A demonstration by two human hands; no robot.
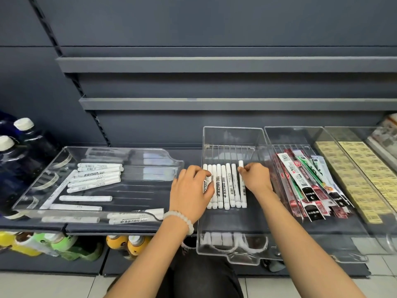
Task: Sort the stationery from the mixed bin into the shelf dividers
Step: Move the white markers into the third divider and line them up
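White marker (242, 183) pinched in right grip (255, 176), upright

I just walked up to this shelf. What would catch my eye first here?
Probably the two hands at the centre: the left hand rests on a neat row of white markers in a clear tray, while the right hand pinches the row's rightmost marker. To the left, more white markers lie loose in a wide clear bin; to the right, a tray holds red and green refill packets.

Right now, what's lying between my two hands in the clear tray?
In the head view, a row of white markers lies side by side between the left hand and right hand, inside the middle clear tray.
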